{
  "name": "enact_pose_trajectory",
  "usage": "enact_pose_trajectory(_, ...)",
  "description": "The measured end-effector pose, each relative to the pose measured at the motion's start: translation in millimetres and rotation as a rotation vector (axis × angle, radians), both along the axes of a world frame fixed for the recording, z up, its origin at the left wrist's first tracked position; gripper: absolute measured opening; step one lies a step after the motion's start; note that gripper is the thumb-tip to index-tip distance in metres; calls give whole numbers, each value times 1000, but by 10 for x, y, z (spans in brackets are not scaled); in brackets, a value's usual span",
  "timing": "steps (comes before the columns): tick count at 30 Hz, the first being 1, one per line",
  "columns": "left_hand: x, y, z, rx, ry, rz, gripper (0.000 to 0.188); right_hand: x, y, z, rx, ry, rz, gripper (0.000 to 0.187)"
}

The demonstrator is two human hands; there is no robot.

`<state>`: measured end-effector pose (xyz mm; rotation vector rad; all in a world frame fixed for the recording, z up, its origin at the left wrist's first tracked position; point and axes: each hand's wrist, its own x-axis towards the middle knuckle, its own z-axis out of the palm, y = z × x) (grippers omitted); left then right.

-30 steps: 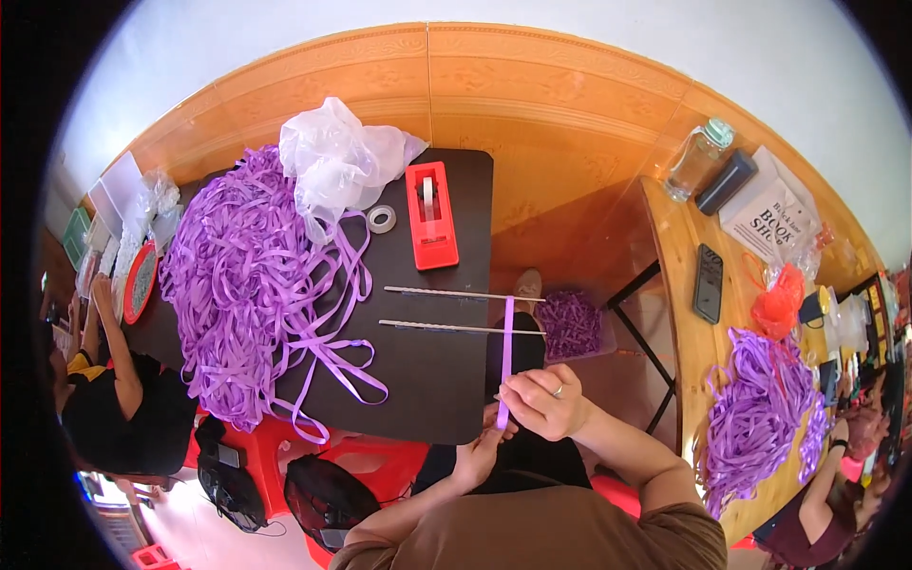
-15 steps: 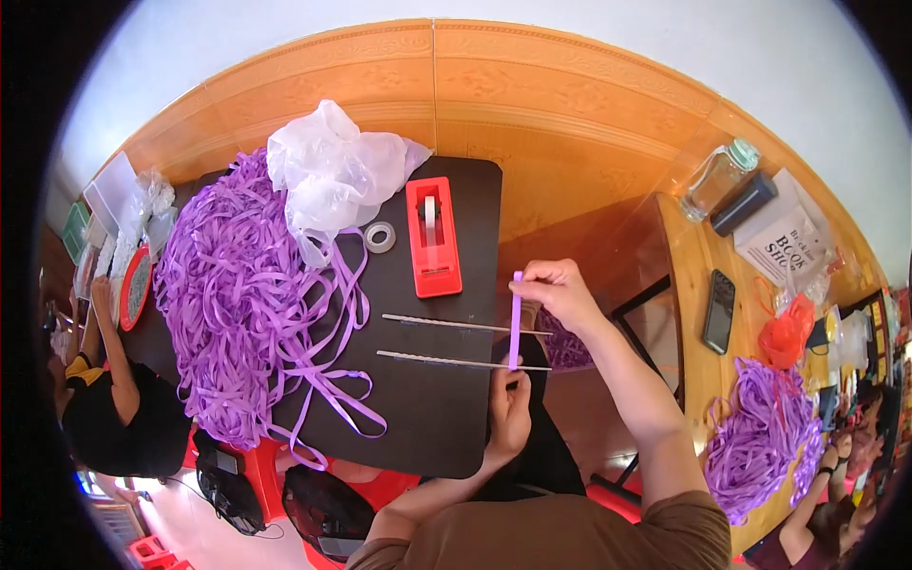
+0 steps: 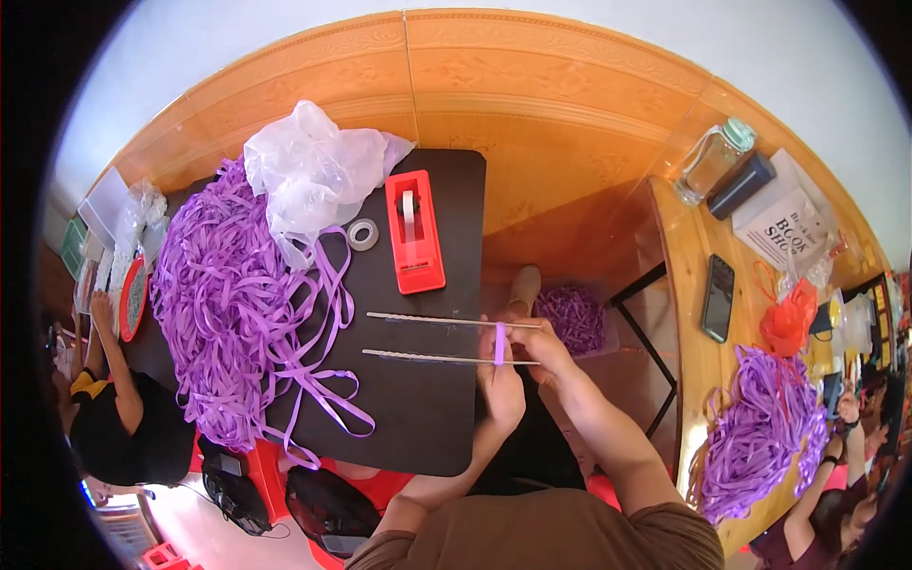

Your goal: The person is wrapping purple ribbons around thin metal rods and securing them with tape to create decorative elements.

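At the right edge of a black table (image 3: 418,408) my left hand (image 3: 502,388) and my right hand (image 3: 540,350) meet on a short purple ribbon strip (image 3: 500,343). The strip crosses two thin metal rods (image 3: 427,319) that lie parallel and stick out past the table's edge. Both hands pinch the strip at the rods' right ends. A big heap of purple ribbon (image 3: 233,294) covers the table's left half. A red tape dispenser (image 3: 413,231) and a clear tape roll (image 3: 362,234) lie behind the rods.
A crumpled clear plastic bag (image 3: 309,171) tops the heap. A basket of purple ribbon pieces (image 3: 570,318) sits on the floor at right. A wooden table (image 3: 708,351) at right holds a phone (image 3: 717,296), a bottle (image 3: 712,160) and another ribbon pile (image 3: 755,427). Other people sit at left and lower right.
My right hand has come down from above the rods and joined my left hand at the rods' right ends. The ribbon strip now lies short across both rods.
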<state>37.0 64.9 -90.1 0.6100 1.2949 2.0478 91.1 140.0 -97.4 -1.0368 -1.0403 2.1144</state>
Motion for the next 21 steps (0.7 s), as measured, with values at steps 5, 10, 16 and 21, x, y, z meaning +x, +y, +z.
enact_pose_trajectory(5,68,-84,106,111,-82,-13,26,149,-276,39,35,137,-41,14)
enact_pose_trajectory(10,119,-159,-10,41,-218,17,26,261,-494,171,360,154,-4,23)
enact_pose_trajectory(16,135,-165,-39,35,-259,73,19,197,-566,77,457,129,-30,15)
enact_pose_trajectory(21,155,-224,154,4,-265,51,22,122,-683,83,510,112,-108,13)
